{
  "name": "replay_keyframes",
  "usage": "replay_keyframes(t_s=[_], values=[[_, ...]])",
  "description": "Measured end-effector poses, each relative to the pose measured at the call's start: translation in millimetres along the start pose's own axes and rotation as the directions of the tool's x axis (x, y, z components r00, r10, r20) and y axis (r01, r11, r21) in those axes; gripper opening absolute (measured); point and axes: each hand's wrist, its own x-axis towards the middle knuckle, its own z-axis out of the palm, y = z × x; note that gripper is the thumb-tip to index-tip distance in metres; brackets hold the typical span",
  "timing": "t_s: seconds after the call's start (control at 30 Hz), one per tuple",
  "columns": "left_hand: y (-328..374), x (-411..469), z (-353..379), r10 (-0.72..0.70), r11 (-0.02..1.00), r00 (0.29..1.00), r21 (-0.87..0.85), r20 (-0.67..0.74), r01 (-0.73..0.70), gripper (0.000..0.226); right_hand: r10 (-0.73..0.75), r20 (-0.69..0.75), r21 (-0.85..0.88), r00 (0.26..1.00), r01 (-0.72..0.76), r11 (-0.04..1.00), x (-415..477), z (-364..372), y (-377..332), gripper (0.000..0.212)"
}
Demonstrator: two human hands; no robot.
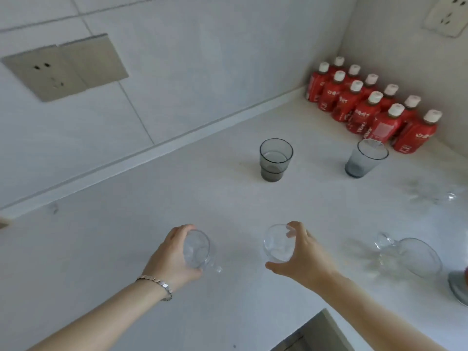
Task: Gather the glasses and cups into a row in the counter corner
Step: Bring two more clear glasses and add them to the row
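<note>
Left hand (174,257) fingers wrapped round clear glass (197,249); right hand (304,254) fingers gripping clear cup (277,243).

red bottles (372,107) crowd the counter (126,236) corner, two wall sockets (65,69) on the tiles.

Soft, even daylight fills my view, bright but flat. The pale white stone bench (228,203) looks washed out, with only faint shadows beside the smoky grey glass tumbler (275,159). Wall lines bow at the edges. The clear glass mug (410,254) on my right smears with blur.
</note>
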Motion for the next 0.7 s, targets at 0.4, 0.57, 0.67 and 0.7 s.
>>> replay_keyframes(t_s=[0.4,0.57,0.67,0.7], values=[[-278,-143,-159,-0.423,0.903,0.87,-0.203,-0.252,0.38,0.078,-0.366,0.273,-0.131,0.89,0.411,0.902,-38,194,-266,0.091],[-398,-202,-227,-0.448,0.889,0.854,-0.237,-0.267,0.392,0.083,-0.341,0.291,-0.056,0.894,0.372,0.926,-72,306,-369,0.091],[-466,-226,-264,-0.445,0.892,0.856,-0.207,-0.262,0.401,0.077,-0.247,0.316,0.095,0.916,0.229,0.969,-88,372,-426,0.089],[-487,-233,-275,-0.443,0.895,0.857,-0.195,-0.265,0.402,0.076,-0.213,0.313,0.128,0.926,0.182,0.975,-91,393,-445,0.087]])
